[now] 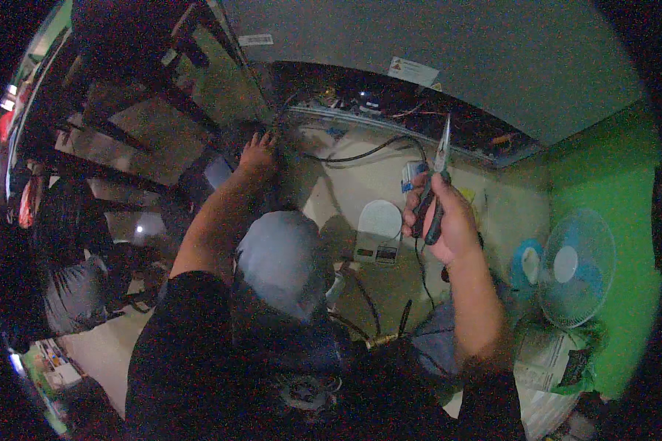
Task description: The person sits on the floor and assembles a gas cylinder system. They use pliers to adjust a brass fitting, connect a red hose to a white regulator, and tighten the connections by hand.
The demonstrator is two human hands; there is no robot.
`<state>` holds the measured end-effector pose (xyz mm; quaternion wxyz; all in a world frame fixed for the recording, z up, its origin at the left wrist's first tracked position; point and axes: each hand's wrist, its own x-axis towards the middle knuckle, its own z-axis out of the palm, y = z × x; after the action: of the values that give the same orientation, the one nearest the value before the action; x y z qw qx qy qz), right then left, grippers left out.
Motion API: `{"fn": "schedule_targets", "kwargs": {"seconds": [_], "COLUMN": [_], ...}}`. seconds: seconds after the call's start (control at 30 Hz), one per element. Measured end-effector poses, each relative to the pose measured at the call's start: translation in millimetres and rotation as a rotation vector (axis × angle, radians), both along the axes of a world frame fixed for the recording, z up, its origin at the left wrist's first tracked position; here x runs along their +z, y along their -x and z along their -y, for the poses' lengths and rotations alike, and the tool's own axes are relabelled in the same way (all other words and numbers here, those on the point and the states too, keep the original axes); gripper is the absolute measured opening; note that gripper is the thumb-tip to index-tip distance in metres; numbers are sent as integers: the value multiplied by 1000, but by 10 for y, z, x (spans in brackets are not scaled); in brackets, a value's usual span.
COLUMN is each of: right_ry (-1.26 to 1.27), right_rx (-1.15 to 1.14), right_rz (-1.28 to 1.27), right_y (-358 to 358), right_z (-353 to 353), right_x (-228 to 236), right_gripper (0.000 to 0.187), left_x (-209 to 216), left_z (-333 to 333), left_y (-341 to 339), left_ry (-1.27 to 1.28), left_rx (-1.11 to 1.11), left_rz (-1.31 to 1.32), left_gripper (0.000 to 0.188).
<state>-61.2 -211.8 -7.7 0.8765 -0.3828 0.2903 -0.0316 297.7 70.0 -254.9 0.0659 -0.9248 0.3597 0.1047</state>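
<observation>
My right hand is closed around dark-handled needle-nose pliers, whose long metal jaws point upward. Ahead and to the left, my left hand lies with fingers spread over something dark, too dim to name. Just behind the right fingers is a small blue-and-white object. A black cable curves across the floor between the two hands. In front of me, a large grey panel sits above an open dark compartment with wires and small parts inside.
A white device with a rounded top rests on the floor between my knees. At the right, a blue-bladed fan stands by the green wall. Dark shelving or framework fills the left side. A flat carton or paper lies below the fan.
</observation>
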Motion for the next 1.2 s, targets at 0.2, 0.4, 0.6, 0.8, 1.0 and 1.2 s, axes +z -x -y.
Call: {"fn": "schedule_targets", "kwargs": {"seconds": [0.2, 0.4, 0.6, 0.8, 1.0, 1.2], "right_ry": [-54, -11, -33, -98, -128, -111], "right_rx": [-29, -9, 0, -29, -21, -16], "right_rz": [-18, -4, 2, -44, -84, -61], "right_y": [95, 133, 150, 118, 30, -103], "right_z": [156, 165, 160, 231, 216, 146], "right_x": [-35, 77, 63, -107, -218, -151], "right_gripper": [41, 41, 40, 40, 40, 42], "left_x": [-153, -175, -114, -755, -1003, -475], "left_z": [174, 116, 135, 251, 244, 215], "left_y": [-161, -67, -203, -807, -999, -883], "left_ry": [-287, -301, -367, -102, -138, -66], "left_rx": [59, 95, -7, -75, 87, 27], "left_rz": [-157, -133, -159, 108, -69, -112], "left_gripper": [72, 69, 75, 74, 52, 37]}}
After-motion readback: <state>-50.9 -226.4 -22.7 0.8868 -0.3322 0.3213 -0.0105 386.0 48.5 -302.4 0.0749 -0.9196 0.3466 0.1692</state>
